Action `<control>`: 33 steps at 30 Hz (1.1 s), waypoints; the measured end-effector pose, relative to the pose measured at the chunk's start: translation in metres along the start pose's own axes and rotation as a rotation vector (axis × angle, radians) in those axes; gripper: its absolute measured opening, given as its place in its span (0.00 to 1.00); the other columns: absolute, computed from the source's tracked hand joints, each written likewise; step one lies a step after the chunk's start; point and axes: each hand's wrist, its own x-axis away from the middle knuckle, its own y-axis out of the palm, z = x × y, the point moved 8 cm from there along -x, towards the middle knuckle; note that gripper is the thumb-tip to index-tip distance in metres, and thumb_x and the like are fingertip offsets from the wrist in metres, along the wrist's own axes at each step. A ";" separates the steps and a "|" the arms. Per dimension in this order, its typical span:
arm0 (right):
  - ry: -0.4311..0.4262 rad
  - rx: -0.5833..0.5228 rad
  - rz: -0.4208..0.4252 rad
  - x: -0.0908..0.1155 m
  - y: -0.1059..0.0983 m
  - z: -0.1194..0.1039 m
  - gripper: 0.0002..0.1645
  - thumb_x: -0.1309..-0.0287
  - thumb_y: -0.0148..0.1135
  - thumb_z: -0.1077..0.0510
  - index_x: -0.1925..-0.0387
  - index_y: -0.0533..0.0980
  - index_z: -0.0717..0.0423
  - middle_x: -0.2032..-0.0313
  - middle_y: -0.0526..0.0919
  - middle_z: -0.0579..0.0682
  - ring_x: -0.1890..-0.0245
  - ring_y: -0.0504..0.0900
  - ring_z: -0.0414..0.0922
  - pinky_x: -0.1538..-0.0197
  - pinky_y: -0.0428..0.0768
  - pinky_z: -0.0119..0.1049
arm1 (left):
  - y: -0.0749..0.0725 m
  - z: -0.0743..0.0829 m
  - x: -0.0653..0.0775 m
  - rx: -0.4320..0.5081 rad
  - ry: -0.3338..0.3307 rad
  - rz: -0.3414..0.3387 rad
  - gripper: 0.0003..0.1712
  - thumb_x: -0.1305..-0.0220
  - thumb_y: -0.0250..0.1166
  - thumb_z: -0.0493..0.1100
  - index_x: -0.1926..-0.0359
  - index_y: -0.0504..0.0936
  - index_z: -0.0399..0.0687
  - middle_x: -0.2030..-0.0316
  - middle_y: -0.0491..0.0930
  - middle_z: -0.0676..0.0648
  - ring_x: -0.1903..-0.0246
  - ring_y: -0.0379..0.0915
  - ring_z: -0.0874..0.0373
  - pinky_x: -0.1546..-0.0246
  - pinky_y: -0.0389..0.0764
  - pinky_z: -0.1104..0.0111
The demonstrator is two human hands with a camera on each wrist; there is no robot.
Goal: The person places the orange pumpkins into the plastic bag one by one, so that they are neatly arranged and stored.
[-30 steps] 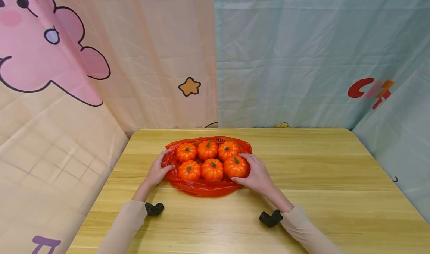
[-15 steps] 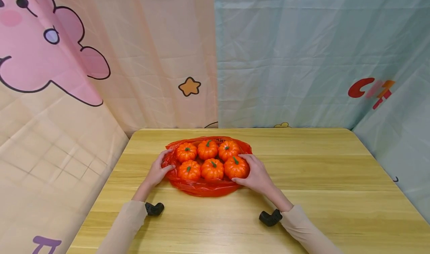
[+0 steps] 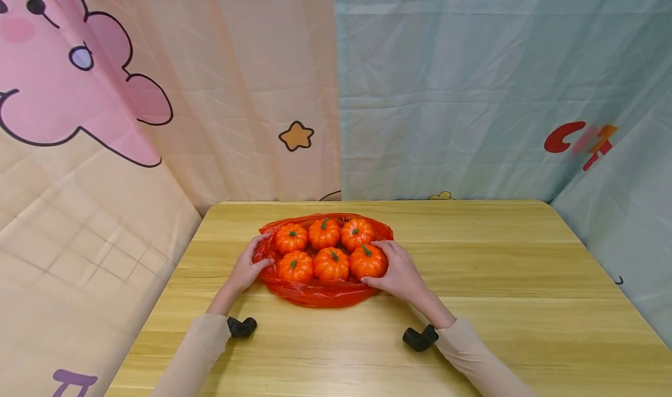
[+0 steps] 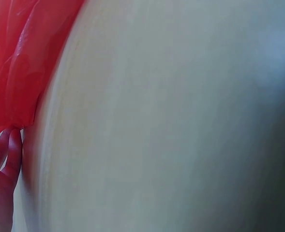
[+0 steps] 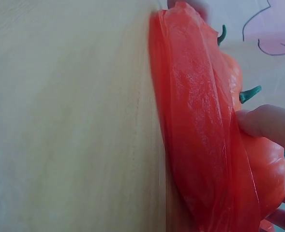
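A red plastic bag [image 3: 320, 297] lies spread open on the table with several small orange pumpkins [image 3: 332, 266] in it, set in two rows. My left hand [image 3: 245, 270] pinches the left edge of the bag. In the left wrist view, fingers [image 4: 15, 150] meet the bag's red film [image 4: 31, 58]. On the other side, my right hand [image 3: 401, 273] grips the front right pumpkin [image 3: 366, 263], thumb at the near side and fingers at the far side. The right wrist view has the thumb [image 5: 265, 123] on that pumpkin [image 5: 265, 169], behind the bag's raised rim [image 5: 195, 111].
The wooden table [image 3: 472, 327] extends in front of the bag and far to its right. A printed curtain [image 3: 446, 94] hangs behind the table's back edge. Black wrist mounts [image 3: 420, 338] stick out from both sleeves.
My right hand has shifted very slightly left, and the front right pumpkin's stem has tipped a little left with it. The left hand and the bag stay where they were.
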 end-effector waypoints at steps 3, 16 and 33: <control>0.011 0.018 -0.011 -0.001 0.001 0.001 0.46 0.66 0.79 0.43 0.43 0.73 0.54 0.47 0.77 0.53 0.45 0.74 0.56 0.40 0.68 0.58 | 0.000 0.001 0.000 0.001 -0.003 0.000 0.34 0.37 0.59 0.31 0.31 0.59 0.41 0.32 0.61 0.33 0.32 0.56 0.37 0.32 0.56 0.44; -0.007 0.054 -0.034 -0.002 0.002 -0.001 0.47 0.65 0.78 0.41 0.41 0.72 0.54 0.46 0.76 0.54 0.43 0.73 0.57 0.40 0.67 0.59 | 0.001 -0.001 0.000 0.028 -0.022 -0.009 0.35 0.37 0.58 0.30 0.30 0.57 0.40 0.31 0.58 0.32 0.31 0.53 0.36 0.32 0.55 0.43; -0.079 0.023 -0.077 0.003 -0.013 0.000 0.48 0.63 0.78 0.46 0.37 0.70 0.53 0.43 0.75 0.56 0.40 0.71 0.58 0.39 0.65 0.62 | 0.001 0.037 0.009 0.006 -0.041 -0.022 0.33 0.36 0.56 0.29 0.32 0.57 0.32 0.32 0.58 0.29 0.32 0.52 0.33 0.32 0.54 0.41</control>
